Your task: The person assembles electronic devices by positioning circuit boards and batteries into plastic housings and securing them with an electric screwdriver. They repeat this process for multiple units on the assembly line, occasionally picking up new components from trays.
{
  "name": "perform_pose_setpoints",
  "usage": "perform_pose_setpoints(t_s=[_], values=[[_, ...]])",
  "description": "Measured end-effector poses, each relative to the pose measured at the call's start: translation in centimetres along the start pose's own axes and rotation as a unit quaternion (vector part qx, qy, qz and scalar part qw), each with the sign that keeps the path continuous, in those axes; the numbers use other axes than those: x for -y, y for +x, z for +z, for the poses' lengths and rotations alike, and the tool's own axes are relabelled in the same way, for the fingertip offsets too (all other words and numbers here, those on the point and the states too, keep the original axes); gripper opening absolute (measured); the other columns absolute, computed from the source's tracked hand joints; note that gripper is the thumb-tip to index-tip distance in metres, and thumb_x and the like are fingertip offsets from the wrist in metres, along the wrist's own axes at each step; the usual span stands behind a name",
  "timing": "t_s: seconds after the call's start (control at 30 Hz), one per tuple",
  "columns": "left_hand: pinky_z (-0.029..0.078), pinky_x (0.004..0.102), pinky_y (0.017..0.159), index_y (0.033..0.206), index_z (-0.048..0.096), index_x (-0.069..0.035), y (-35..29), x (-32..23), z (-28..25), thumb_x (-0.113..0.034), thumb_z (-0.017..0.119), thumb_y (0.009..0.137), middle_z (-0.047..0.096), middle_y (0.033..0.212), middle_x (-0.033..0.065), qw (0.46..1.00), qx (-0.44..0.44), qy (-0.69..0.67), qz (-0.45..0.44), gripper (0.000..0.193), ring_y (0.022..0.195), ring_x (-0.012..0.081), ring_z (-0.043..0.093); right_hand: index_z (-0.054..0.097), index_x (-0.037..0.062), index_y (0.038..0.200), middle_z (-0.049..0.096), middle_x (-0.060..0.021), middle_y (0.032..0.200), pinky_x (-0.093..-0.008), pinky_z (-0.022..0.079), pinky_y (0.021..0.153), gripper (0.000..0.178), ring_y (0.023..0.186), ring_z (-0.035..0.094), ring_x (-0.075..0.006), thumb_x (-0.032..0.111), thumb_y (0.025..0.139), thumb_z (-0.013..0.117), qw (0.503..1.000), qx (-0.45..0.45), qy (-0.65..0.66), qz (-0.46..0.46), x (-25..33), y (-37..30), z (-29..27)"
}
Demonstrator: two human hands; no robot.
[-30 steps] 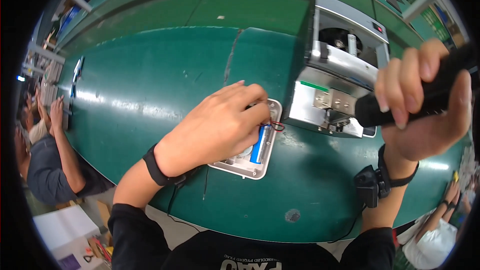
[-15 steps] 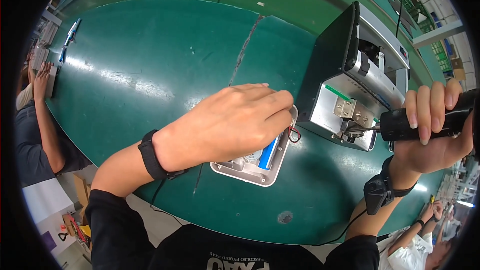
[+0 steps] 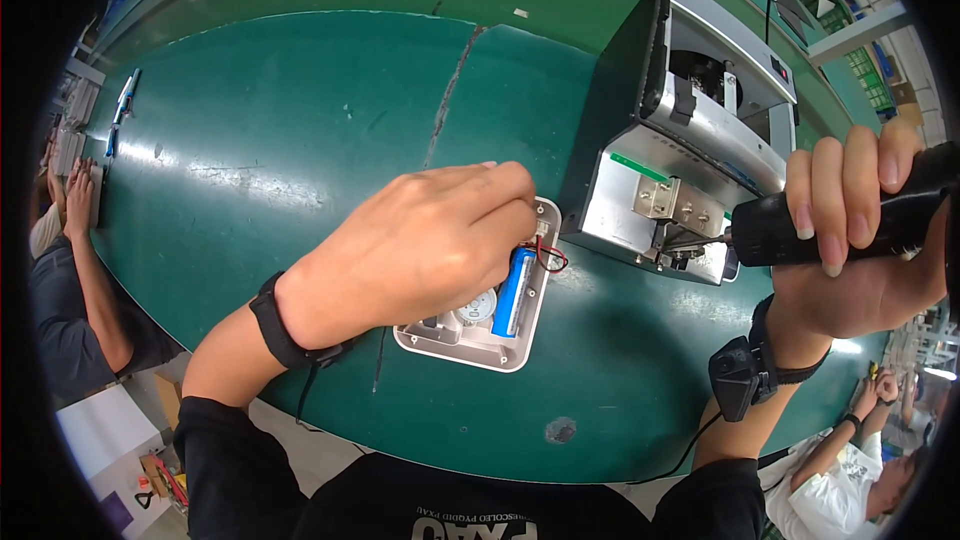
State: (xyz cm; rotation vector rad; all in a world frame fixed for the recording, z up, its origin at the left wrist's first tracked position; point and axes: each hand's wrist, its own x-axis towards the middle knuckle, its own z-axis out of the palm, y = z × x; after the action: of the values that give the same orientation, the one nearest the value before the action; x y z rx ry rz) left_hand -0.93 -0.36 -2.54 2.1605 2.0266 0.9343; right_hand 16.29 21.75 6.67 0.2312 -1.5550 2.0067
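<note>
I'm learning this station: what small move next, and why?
I'd probably draw the black screwdriver back from the machine with the right hand: its thin shaft is at the machine's metal parts, while the left hand is at the open white casing. Whether it carries anything, I can't tell.

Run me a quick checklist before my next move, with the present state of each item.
1. Black handheld tool in the right hand: ok, fingers wrapped around it.
2. Metal bit pointing at the front of the silver-and-black machine: ok.
3. Bit touching the machine: cannot tell, they overlap.
4. Left hand gripping something: cannot tell, fingertips hidden.
5. Blue cell inside the open casing: ok.
6. Red wire loop within the rim: not ok, it sticks out rightward.
</note>
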Motion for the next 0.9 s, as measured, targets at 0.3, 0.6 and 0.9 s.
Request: perform_pose_setpoints(t_s=[0.3, 0.6, 0.9], values=[[0.054, 0.0461, 0.086, 0.086, 0.066, -0.001, 0.5, -1.2, -1.5, 0.001, 0.073, 0.07, 0.069, 0.101, 0.0082, 0.997, 0.005, 0.067, 0.03, 0.018, 0.094, 0.0275, 0.067, 0.046, 0.0066, 0.098, 0.047, 0.0014, 0.069, -0.0274, 0.04, 0.06, 0.041, 0.051, 0.043, -0.0101, 0.047, 0.104, 0.043, 0.999, -0.028, -0.036, -0.023, 0.0, -0.4, 1.2], [0.049, 0.0424, 0.083, 0.086, 0.067, -0.002, 0.6, -2.3, -1.5, -0.001, 0.075, 0.07, 0.068, 0.102, 0.0079, 0.995, 0.025, 0.099, -0.017, 0.018, 0.091, 0.0277, 0.063, 0.048, 0.0077, 0.098, 0.048, 0.0014, 0.068, -0.0287, 0.04, 0.059, 0.042, 0.049, 0.042, -0.0099, 0.048, 0.105, 0.038, 0.991, -0.012, -0.13, 0.0, 0.9, 0.3, 1.2], [0.051, 0.04, 0.075, 0.089, 0.068, 0.0, 0.6, -2.6, -1.0, 0.0, 0.075, 0.071, 0.065, 0.103, 0.0094, 0.991, 0.021, 0.125, -0.033, 0.019, 0.088, 0.0294, 0.062, 0.049, 0.009, 0.097, 0.049, 0.0022, 0.066, -0.0283, 0.04, 0.057, 0.044, 0.047, 0.041, -0.0091, 0.048, 0.107, 0.03, 0.99, -0.029, -0.14, -0.003, 0.8, 0.1, 1.8]])
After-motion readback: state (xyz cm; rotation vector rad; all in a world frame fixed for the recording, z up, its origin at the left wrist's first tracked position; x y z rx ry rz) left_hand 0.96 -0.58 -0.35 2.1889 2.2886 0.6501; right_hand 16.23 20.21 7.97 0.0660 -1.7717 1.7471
